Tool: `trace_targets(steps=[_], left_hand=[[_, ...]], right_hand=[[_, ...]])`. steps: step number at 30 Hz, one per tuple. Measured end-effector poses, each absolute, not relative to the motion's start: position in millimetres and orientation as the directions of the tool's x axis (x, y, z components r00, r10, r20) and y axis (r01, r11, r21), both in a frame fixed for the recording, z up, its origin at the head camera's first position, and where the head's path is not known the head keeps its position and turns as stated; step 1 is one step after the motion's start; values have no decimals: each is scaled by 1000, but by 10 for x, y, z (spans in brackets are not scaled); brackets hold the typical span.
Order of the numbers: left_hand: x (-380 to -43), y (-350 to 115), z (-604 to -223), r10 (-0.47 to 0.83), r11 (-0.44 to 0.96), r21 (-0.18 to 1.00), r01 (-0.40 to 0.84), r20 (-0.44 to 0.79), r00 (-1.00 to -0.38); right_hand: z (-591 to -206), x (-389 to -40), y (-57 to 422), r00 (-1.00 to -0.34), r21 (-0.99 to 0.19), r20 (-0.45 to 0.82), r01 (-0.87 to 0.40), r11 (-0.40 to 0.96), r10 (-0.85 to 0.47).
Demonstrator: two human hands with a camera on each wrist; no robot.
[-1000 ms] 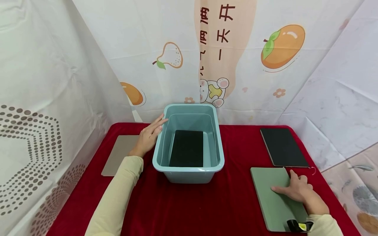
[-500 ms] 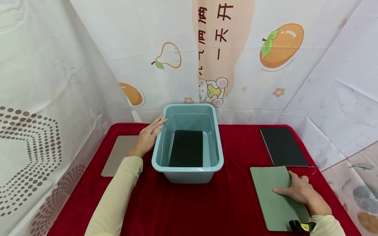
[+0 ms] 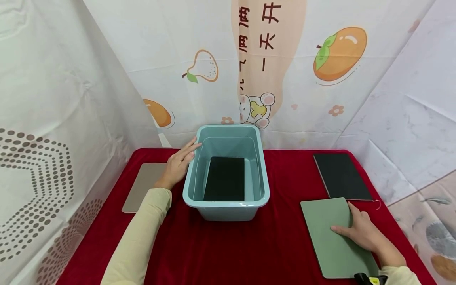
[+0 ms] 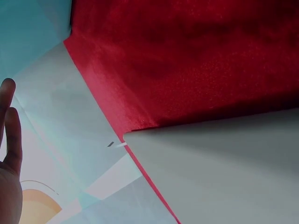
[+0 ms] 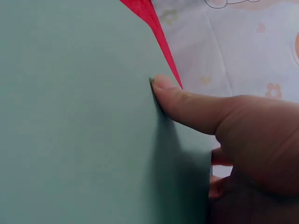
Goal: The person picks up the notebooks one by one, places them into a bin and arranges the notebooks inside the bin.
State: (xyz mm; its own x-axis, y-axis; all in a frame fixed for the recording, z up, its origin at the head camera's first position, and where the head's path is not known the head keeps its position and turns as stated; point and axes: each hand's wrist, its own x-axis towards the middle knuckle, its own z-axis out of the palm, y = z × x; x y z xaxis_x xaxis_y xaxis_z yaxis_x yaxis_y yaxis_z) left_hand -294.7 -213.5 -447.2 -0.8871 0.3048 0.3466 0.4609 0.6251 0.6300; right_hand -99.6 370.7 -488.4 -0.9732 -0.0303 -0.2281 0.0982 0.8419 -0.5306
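Note:
A green notebook (image 3: 329, 233) lies at the front right of the table. My right hand (image 3: 365, 233) grips its right edge, thumb on the cover and fingers beneath, as the right wrist view also shows. The notebook's far edge looks slightly raised. At the table's middle stands a light blue plastic bin (image 3: 226, 204), with a black notebook (image 3: 225, 180) flat on its floor. My left hand (image 3: 176, 168) rests at the bin's left rim, fingers extended. Only part of that hand shows in the left wrist view.
Behind the green notebook lies another black notebook (image 3: 343, 178). A grey-beige notebook (image 3: 142, 190) is on the left, partly under my left forearm. Red cloth (image 3: 278, 245) covers the table. Printed white curtains (image 3: 160, 51) hang close behind and at both sides.
The green notebook's far edge has lifted a little, and my right hand has shifted slightly right, its fingers now under the edge. My left hand and the bin stay in place.

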Motion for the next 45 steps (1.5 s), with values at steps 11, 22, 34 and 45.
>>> trace_targets(steps=[11, 22, 34, 45], left_hand=[[-2957, -2135, -4461, 303, 624, 636, 454, 338, -891], [-2963, -2130, -4465, 308, 623, 634, 458, 339, -889], [-2947, -2123, -4460, 301, 622, 633, 461, 350, -887], [-2943, -2126, -4471, 296, 626, 636, 451, 342, -892]], right_hand=[[-4900, -927, 3738, -985, -563, -163, 45, 825, -57], [-4941, -905, 3767, -994, -578, -84, -5, 816, -66], [-4943, -829, 3753, -996, -604, -93, 63, 795, 8], [-4958, -782, 3747, -998, -639, -62, 65, 767, 33]])
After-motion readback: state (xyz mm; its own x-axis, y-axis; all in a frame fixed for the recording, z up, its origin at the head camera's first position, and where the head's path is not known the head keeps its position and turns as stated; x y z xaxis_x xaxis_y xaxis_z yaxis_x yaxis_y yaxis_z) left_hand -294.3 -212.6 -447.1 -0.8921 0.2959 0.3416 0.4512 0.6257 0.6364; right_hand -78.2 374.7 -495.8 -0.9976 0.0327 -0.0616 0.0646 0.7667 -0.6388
